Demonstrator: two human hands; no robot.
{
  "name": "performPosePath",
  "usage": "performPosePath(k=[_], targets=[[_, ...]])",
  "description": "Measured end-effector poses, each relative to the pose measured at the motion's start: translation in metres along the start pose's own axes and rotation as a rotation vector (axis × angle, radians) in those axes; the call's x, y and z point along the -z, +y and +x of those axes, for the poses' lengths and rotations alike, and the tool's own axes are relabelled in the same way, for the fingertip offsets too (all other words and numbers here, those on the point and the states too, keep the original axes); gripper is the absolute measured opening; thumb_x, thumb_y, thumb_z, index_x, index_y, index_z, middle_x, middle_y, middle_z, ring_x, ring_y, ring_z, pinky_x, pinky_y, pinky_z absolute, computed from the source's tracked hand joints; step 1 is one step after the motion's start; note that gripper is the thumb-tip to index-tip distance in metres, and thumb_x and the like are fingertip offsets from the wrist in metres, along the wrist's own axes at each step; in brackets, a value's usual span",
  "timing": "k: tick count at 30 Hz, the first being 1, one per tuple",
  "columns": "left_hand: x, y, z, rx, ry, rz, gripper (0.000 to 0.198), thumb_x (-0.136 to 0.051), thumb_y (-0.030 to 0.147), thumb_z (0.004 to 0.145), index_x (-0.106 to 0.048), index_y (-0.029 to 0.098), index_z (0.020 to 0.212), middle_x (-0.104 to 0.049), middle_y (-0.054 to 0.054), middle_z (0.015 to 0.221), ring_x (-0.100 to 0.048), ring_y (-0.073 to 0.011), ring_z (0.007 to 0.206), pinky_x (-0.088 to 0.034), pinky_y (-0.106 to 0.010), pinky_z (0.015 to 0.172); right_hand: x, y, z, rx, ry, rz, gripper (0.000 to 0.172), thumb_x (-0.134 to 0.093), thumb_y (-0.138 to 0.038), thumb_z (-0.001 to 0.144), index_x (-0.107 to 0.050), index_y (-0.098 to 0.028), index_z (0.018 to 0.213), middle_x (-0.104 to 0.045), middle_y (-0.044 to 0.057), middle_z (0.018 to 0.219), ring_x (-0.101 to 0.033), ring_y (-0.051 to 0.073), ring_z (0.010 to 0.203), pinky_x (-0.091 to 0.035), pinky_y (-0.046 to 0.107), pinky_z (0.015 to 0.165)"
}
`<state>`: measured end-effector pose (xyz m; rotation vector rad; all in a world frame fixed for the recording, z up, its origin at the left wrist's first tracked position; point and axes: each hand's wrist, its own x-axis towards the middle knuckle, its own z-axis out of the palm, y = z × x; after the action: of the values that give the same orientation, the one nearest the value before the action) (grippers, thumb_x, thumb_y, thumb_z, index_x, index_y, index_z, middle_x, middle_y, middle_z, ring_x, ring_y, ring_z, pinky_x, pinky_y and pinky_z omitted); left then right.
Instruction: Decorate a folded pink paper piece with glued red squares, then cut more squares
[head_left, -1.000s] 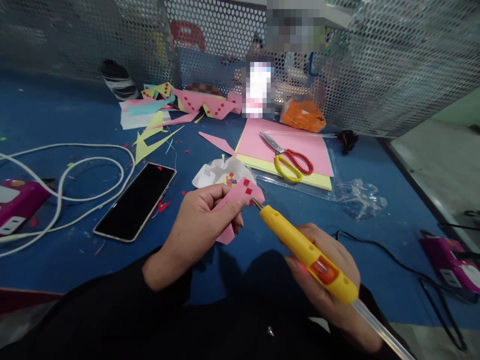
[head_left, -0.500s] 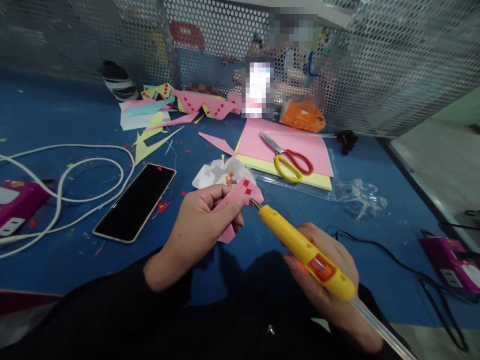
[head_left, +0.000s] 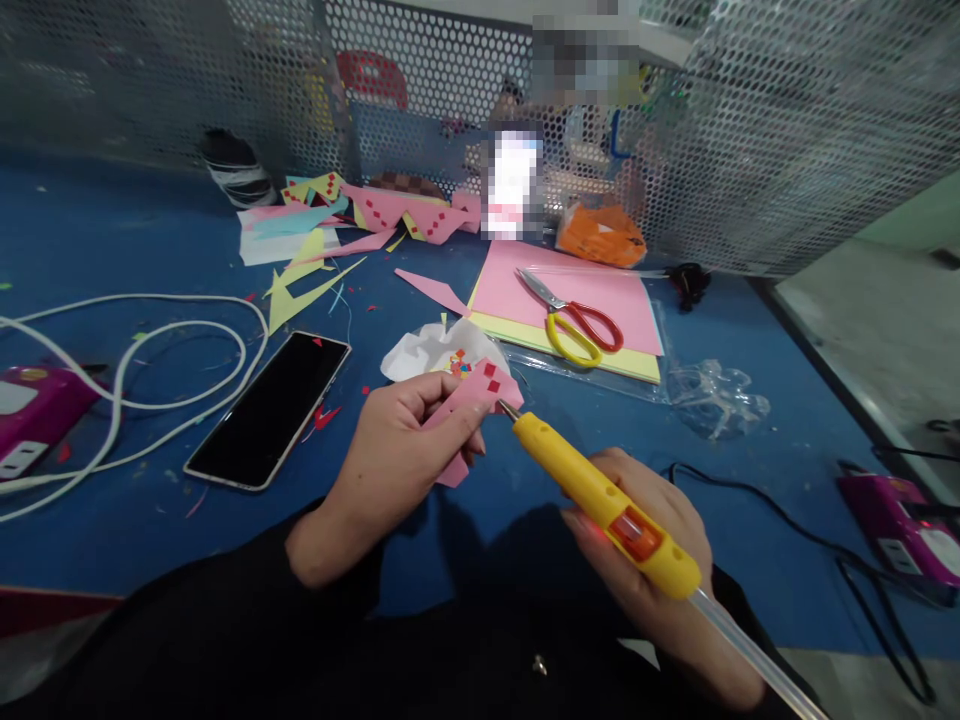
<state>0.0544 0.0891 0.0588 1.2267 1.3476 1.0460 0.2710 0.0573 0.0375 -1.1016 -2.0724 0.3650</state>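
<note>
Pinched in my left hand (head_left: 409, 440) is a pink paper piece (head_left: 501, 385) with small red squares on it. My right hand (head_left: 649, 540) is wrapped around a yellow hot glue gun (head_left: 574, 470); a clear glue stick (head_left: 746, 640) sticks out of its back end. The metal nozzle (head_left: 510, 410) is at the edge of the pink paper, close to my left thumb; I cannot tell whether it touches. Just behind the paper lies a crumpled white paper (head_left: 412, 350) bearing small coloured bits (head_left: 459, 362).
Scissors (head_left: 570, 315) rest on stacked coloured paper (head_left: 502, 280). A phone (head_left: 274, 410) and a white cable (head_left: 112, 390) lie left, with paper scraps (head_left: 300, 285) beyond. Purple power strips (head_left: 900, 525) sit at both sides. A perforated metal screen (head_left: 427, 60) borders the back.
The view has shifted very slightly. Both hands keep their grips, and the nozzle stays by the pink paper's edge.
</note>
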Motion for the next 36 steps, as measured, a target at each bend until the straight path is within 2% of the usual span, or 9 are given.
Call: performPosePath(k=[15,29,36], targets=[[-0.0007,0.0032,-0.0019,0.013,0.012,0.101,0.031,-0.065,0.037,0.09,-0.065,0.018,0.065,-0.064,0.002,0.058,-0.052,-0.0072,0.045,-0.039,-0.018,0.044,-0.0004,0.0008,-0.0023,-0.015,0.015,-0.012,0.014,-0.064,-0.031,0.092,-0.056,-0.023,0.083,-0.058,-0.005,0.069,-0.055,0.011,0.056,-0.042,0.024,0.05],[0.0008,-0.0006,0.0015,-0.001,-0.013,0.029,0.028,-0.068,0.036,0.088,-0.066,0.019,0.066,-0.066,0.002,0.056,-0.052,-0.0066,0.044,-0.039,-0.016,0.042,-0.0016,0.0003,-0.0007,-0.022,0.029,-0.005,0.013,-0.065,-0.028,0.089,-0.054,-0.025,0.083,-0.056,-0.005,0.066,-0.053,0.012,0.052,-0.042,0.027,0.046],[-0.0004,0.003,-0.0003,0.038,0.019,0.03,0.025,-0.07,0.036,0.086,-0.068,0.019,0.068,-0.066,0.002,0.056,-0.052,-0.0064,0.043,-0.039,-0.016,0.042,-0.0023,0.0008,-0.0029,-0.026,0.038,0.005,0.016,-0.066,-0.029,0.09,-0.053,-0.025,0.082,-0.055,-0.005,0.066,-0.052,0.012,0.052,-0.041,0.027,0.046]])
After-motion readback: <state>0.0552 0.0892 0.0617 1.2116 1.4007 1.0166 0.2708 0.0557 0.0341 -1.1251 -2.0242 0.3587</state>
